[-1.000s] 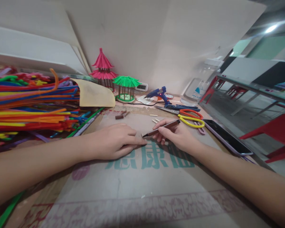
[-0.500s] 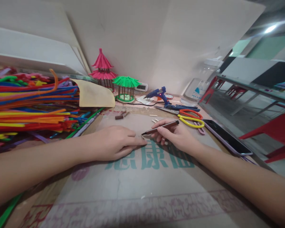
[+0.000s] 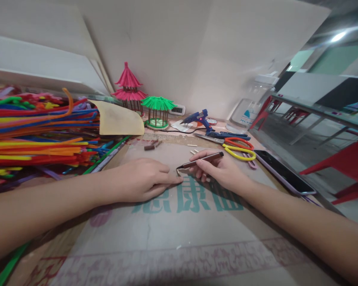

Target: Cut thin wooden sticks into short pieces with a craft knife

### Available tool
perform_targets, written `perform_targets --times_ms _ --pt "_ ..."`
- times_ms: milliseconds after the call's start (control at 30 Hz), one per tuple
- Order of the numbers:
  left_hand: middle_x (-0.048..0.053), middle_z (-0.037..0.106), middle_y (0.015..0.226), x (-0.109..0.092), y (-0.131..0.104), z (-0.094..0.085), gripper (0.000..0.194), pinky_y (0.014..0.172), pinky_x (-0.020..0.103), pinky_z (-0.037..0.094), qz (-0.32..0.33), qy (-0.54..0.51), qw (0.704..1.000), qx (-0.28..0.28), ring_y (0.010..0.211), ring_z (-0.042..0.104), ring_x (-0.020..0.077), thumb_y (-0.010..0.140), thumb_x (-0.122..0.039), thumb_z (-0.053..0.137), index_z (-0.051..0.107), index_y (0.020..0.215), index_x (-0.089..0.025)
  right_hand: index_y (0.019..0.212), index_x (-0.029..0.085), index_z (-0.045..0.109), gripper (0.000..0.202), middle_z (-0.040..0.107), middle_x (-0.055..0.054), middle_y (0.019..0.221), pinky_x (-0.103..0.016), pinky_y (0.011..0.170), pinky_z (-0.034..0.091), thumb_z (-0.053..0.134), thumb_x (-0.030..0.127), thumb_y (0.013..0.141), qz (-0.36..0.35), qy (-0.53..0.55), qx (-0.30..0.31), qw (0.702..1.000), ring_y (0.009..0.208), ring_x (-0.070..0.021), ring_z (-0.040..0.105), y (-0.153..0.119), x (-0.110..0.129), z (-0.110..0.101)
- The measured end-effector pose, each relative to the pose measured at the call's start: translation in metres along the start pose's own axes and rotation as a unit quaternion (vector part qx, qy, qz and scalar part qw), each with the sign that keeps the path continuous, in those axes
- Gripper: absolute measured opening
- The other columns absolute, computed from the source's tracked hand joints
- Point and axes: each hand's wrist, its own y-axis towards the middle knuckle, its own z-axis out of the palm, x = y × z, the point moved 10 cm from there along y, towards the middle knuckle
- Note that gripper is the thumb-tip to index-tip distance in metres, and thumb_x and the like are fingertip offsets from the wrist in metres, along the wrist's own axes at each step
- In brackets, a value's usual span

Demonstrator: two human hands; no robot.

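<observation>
Brown marker [image 3: 207, 158]: slim, dark-ended, slanting over printed sheet [image 3: 131, 238], tip at small pale stick [image 3: 178, 172]. Right hand [image 3: 219, 169] grips marker, fingers covering part of barrel. Left hand [image 3: 147, 176] palm down, fingertip at stick; underside hidden, grip cannot be told. Stick's lower end unclear. Scissors [image 3: 217, 140], glue gun [image 3: 198, 117] behind; phone [image 3: 283, 171] right.

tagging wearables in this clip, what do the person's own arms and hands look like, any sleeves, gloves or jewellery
The left hand and right hand are ungloved, with no ring visible. The left forearm and right forearm are bare, with no sleeve, watch, bracelet or marking visible. Upper arms are out of view.
</observation>
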Motion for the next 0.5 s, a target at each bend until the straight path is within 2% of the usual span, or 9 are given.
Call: perform_targets --times_ms 267,500 --pt "0.003 0.071 0.088 -0.0008 0.0001 -0.0005 0.038 0.066 0.026 0.045 -0.003 -0.004 1.000 -0.002 0.071 0.064 0.0156 0.101 -0.019 0.046 0.067 0.132 -0.025 0.091 0.019 0.065 0.029 0.071 -0.003 0.071 -0.026 0.055 0.054 0.071 0.047 0.088 -0.001 -0.011 0.015 1.000 0.060 -0.0140 0.066 -0.0025 0.0036 0.0001" --pt "0.004 0.073 0.092 -0.0018 0.0004 -0.0022 0.036 0.067 0.026 0.045 0.003 -0.006 1.000 -0.010 0.074 0.065 0.0158 0.100 -0.019 0.046 0.068 0.128 -0.023 0.101 0.018 0.065 0.033 0.074 -0.005 0.080 -0.025 0.052 0.052 0.071 0.047 0.087 0.008 0.000 0.002 1.000 0.061 -0.0136 0.065 0.0001 -0.0002 0.0000"
